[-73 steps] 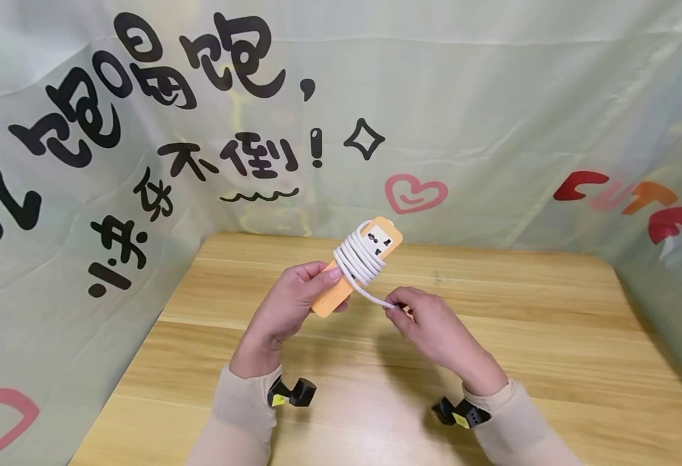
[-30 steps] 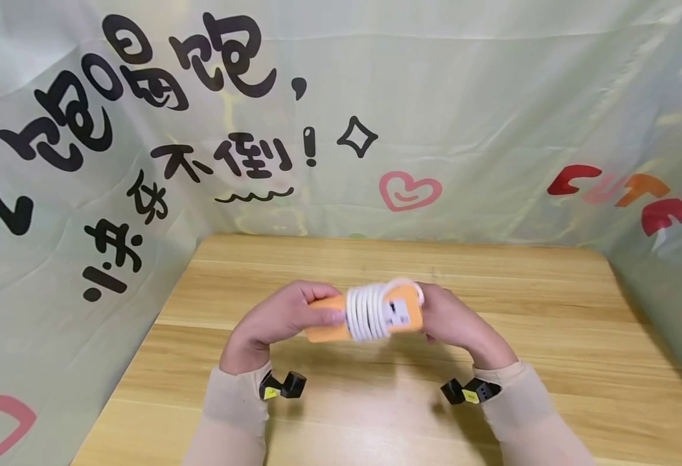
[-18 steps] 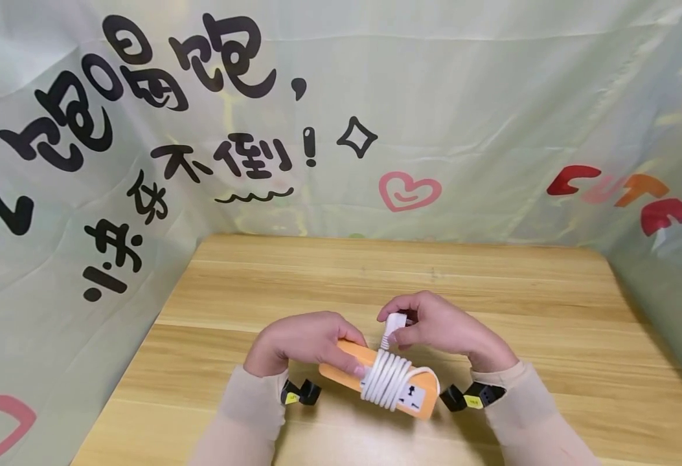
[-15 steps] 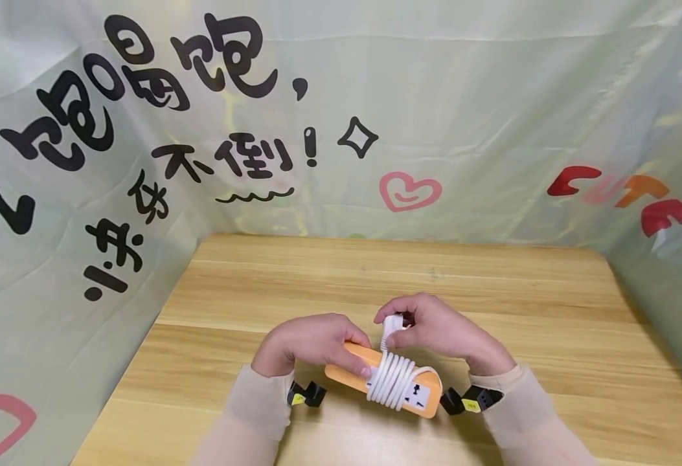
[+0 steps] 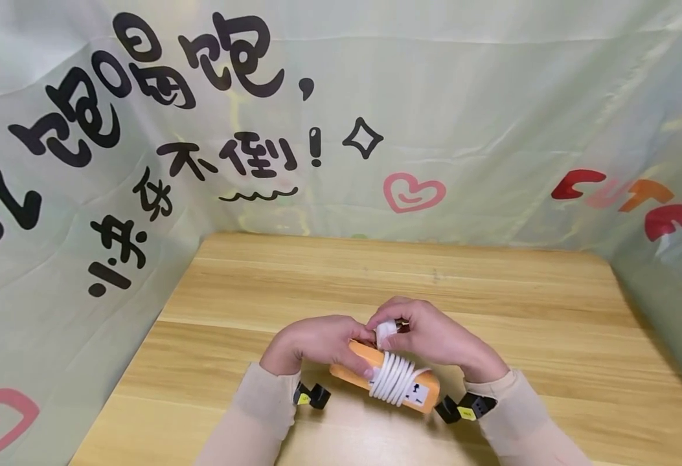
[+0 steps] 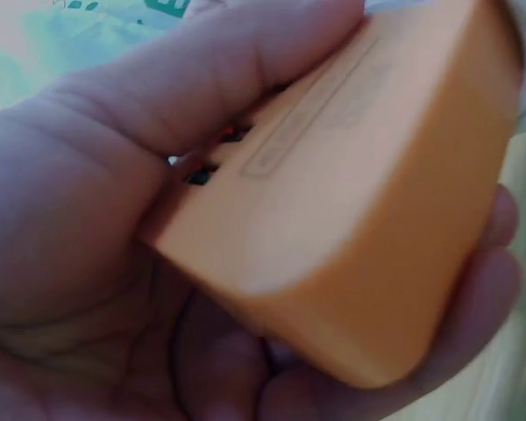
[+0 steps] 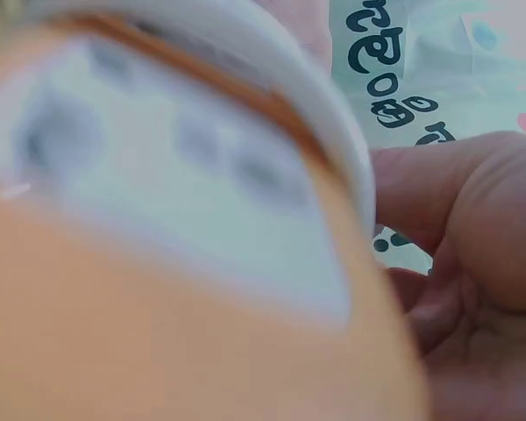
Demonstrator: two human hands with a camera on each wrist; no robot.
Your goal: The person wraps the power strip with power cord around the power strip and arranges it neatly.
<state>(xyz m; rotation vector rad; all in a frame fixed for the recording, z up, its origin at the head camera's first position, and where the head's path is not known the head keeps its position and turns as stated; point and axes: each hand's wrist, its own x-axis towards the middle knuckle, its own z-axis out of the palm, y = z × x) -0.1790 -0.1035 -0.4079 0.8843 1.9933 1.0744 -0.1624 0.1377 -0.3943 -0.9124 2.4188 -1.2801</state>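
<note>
My left hand (image 5: 323, 340) grips the left end of an orange power strip (image 5: 366, 353), thumb on top, holding it slantwise over the table. In the left wrist view the fingers wrap beneath the strip's bare orange end (image 6: 359, 193). A white cord (image 5: 393, 380) is wound in several turns round the middle of the strip. Just behind the strip, my right hand (image 5: 434, 333) pinches a white plug (image 5: 385, 334) between thumb and fingers, close to the left fingertips. The right wrist view shows the strip's white socket face (image 7: 184, 210), blurred, with the right hand (image 7: 500, 228) beyond.
Light wood forms the table (image 5: 259, 272) under both hands. A pale cloth (image 5: 463, 116) with black lettering and pink hearts hangs along its back and sides. Each wrist carries a small black camera, such as the one on the left wrist (image 5: 319, 396).
The strip was tilted up, then lowered and turned so its socket end points right and toward me. My right hand went from the loose cord to the plug, which is now lower, beside the left fingers.
</note>
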